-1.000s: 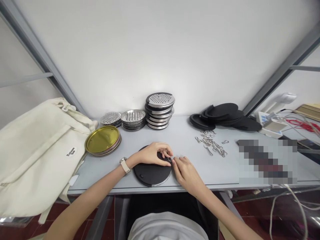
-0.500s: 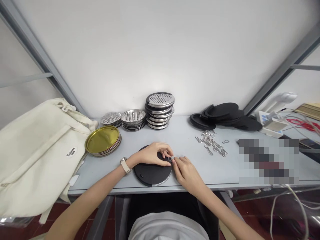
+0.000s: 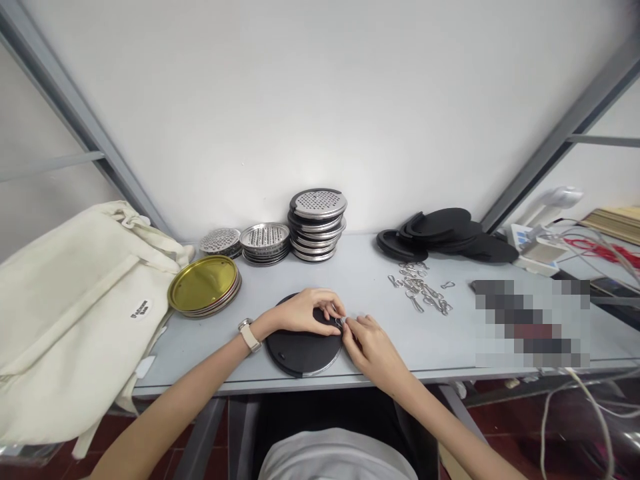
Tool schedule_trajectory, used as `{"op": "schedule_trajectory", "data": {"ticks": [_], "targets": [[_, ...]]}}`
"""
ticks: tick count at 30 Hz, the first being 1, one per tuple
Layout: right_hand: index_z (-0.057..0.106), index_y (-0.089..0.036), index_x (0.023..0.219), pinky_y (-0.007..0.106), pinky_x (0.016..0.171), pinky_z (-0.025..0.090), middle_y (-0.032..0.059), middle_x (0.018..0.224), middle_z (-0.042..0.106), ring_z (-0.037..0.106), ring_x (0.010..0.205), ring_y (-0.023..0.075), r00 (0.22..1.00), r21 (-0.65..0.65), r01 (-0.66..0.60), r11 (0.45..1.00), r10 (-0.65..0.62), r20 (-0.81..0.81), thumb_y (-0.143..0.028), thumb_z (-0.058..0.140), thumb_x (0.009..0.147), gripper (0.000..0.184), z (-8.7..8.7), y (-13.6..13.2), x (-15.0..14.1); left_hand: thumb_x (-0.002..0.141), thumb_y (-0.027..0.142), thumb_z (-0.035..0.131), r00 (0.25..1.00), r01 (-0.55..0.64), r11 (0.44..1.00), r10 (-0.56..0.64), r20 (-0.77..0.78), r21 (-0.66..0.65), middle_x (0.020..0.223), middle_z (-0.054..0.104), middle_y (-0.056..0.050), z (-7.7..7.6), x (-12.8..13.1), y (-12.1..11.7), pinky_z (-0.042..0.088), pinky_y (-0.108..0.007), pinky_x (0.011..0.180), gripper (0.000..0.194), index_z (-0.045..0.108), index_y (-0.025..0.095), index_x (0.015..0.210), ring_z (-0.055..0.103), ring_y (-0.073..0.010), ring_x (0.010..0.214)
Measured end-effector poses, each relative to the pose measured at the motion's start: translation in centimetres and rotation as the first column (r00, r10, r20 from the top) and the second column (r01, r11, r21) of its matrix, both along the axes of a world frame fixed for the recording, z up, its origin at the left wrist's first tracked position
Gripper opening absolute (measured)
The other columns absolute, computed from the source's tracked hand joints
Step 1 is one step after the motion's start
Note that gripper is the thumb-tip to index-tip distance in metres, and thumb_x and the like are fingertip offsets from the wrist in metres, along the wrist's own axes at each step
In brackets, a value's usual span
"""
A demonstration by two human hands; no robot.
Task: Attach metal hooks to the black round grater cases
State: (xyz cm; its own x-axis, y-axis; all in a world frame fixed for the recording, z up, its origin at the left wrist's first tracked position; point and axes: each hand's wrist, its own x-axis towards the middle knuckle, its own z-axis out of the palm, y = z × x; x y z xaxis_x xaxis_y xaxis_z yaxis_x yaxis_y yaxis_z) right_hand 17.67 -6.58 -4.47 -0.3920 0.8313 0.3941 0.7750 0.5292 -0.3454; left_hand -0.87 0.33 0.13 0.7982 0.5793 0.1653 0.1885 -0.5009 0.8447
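A round black disc [image 3: 305,352] with a thin silver rim along part of its edge lies flat near the table's front. Across its upper side rests my left hand [image 3: 306,312], its thumb and fingertips closed around a small metal snap hook [image 3: 339,323] at the disc's right edge. From the right, my right hand [image 3: 374,348] pinches the hook's end with thumb and index finger; the exact grip is hidden by the fingers. More loose snap hooks [image 3: 421,291] lie in a pile to the right.
Behind stand a stack of black-edged graters [image 3: 317,230], grater plates [image 3: 265,240], perforated discs [image 3: 220,240] and gold lids [image 3: 203,287]. Black discs [image 3: 440,230] are heaped at the back right. A cream bag [image 3: 75,320] covers the left end. A blurred patch [image 3: 533,327] lies at right.
The camera view has shifted slightly. Both hands stay at the disc's right edge around the snap hook, with only tiny finger movement.
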Motion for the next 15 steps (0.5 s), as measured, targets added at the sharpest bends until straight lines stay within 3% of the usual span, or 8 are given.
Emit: {"op": "schedule_trajectory", "data": {"ticks": [15], "targets": [[0.045, -0.021, 0.067, 0.029, 0.065, 0.036, -0.0013, 0.058, 0.048, 0.047, 0.060, 0.0162, 1.000, -0.002, -0.017, 1.000, 0.017, -0.015, -0.015, 0.039, 0.090, 0.025, 0.20, -0.13, 0.10, 0.072, 0.018, 0.069, 1.000, 0.012, 1.000, -0.012, -0.020, 0.020, 0.094, 0.064, -0.006, 0.26, 0.02, -0.09, 0.049, -0.026, 0.077, 0.026, 0.062, 0.014, 0.096, 0.059, -0.0128, 0.081]]}}
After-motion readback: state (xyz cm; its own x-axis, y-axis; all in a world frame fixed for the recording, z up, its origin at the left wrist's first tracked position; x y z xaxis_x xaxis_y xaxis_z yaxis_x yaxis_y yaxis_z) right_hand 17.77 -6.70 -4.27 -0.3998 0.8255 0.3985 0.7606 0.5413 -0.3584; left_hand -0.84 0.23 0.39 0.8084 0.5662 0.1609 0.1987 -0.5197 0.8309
